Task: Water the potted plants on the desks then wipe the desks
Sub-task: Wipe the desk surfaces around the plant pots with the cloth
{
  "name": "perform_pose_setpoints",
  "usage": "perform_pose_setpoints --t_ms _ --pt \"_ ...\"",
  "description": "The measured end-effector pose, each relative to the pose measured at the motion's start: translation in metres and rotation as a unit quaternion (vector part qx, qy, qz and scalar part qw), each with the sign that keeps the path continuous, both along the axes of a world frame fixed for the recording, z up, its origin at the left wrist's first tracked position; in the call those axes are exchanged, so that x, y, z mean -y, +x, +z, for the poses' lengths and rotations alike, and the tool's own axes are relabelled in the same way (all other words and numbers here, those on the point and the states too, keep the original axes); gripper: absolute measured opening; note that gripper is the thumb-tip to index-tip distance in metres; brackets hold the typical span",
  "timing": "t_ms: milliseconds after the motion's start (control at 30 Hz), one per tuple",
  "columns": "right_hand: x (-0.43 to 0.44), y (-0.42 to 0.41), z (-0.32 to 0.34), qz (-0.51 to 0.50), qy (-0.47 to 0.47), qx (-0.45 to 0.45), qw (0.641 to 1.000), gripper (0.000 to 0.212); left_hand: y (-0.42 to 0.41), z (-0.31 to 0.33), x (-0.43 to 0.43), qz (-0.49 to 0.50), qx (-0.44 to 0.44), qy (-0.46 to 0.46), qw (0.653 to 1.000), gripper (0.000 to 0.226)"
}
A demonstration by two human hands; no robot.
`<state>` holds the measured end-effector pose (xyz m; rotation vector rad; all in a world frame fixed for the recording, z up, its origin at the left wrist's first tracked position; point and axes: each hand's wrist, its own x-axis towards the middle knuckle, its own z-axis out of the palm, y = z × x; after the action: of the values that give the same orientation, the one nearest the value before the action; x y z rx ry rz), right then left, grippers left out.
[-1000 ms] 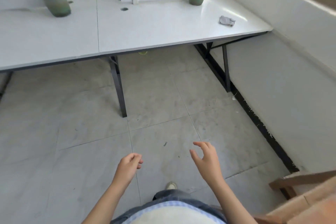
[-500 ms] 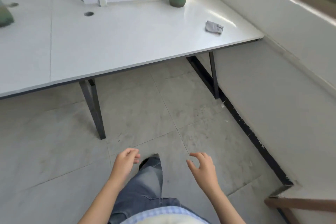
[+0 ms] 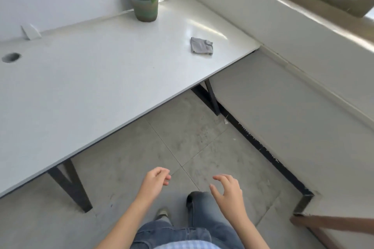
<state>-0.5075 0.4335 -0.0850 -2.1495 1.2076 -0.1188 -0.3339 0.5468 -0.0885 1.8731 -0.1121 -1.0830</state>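
Note:
A white desk (image 3: 85, 91) fills the upper left of the head view. A green potted plant (image 3: 144, 4) stands at its far side against a white divider. A folded grey cloth (image 3: 201, 46) lies near the desk's right corner. My left hand (image 3: 154, 183) hangs low over the floor, fingers loosely curled, holding nothing. My right hand (image 3: 227, 192) is beside it with fingers spread, also empty. Both hands are well short of the desk edge.
A cable hole (image 3: 11, 57) sits at the desk's left. Black desk legs (image 3: 70, 186) stand under the front edge. A white wall ledge (image 3: 293, 32) and window run along the right. A wooden chair part (image 3: 332, 226) shows at lower right.
I have walked closer to the desk and turned right. The second pot on the left has left the view. My hands stay low and empty.

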Motion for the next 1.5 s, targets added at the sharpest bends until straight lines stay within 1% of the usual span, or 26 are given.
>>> perform_pose_setpoints --t_ms 67,200,367,500,567,667,767,900,1000,1100,1200,1267,1333,1367,1433,1500 --pt "0.025 0.007 -0.005 -0.02 0.014 -0.006 1.0 0.023 0.011 -0.003 0.029 -0.027 0.003 0.011 1.0 0.023" --pt "0.098 0.031 -0.005 -0.033 0.006 0.008 0.999 0.024 0.037 -0.005 0.096 -0.022 0.029 0.011 0.999 0.022" --pt "0.219 0.058 0.014 -0.012 -0.011 0.029 0.999 0.027 0.054 0.003 0.196 0.001 0.052 -0.017 0.999 0.021" --pt "0.312 0.07 0.033 -0.034 -0.036 0.064 0.997 0.026 0.055 0.01 0.271 0.004 0.056 -0.039 0.998 0.019" --pt "0.346 0.079 0.034 -0.036 -0.034 0.076 0.996 0.024 0.055 0.011 0.3 -0.002 0.055 -0.047 0.997 0.018" --pt "0.37 0.093 0.019 0.0 -0.005 0.053 0.999 0.025 0.063 0.008 0.319 0.025 0.051 -0.036 0.998 0.019" --pt "0.378 0.11 0.001 0.07 0.022 0.011 0.997 0.027 0.076 0.001 0.318 0.107 0.038 -0.011 0.993 0.02" --pt "0.403 0.152 -0.003 0.123 0.023 0.011 0.992 0.031 0.103 0.001 0.326 0.181 0.029 -0.003 0.983 0.018" --pt "0.423 0.192 0.002 0.164 0.002 0.035 0.986 0.035 0.129 0.005 0.349 0.197 0.036 -0.02 0.98 0.018" --pt "0.442 0.233 0.007 0.209 -0.023 0.034 0.977 0.04 0.166 0.014 0.38 0.189 0.053 -0.03 0.98 0.018" --pt "0.458 0.274 0.008 0.248 -0.061 0.028 0.967 0.044 0.203 0.019 0.401 0.169 0.109 -0.015 0.979 0.017" --pt "0.464 0.303 0.008 0.258 -0.082 0.032 0.962 0.047 0.223 0.017 0.407 0.121 0.195 0.035 0.973 0.017" --pt "0.468 0.33 0.002 0.286 -0.13 0.033 0.949 0.043 0.239 0.011 0.408 0.071 0.288 0.098 0.95 0.03" --pt "0.469 0.342 -0.002 0.309 -0.152 0.025 0.939 0.041 0.245 0.008 0.407 0.061 0.314 0.126 0.939 0.039" --pt "0.47 0.362 -0.008 0.351 -0.174 0.004 0.92 0.049 0.257 0.002 0.402 0.075 0.345 0.178 0.919 0.052" --pt "0.47 0.378 -0.012 0.386 -0.198 -0.021 0.901 0.06 0.27 -0.005 0.396 0.082 0.355 0.24 0.9 0.051"
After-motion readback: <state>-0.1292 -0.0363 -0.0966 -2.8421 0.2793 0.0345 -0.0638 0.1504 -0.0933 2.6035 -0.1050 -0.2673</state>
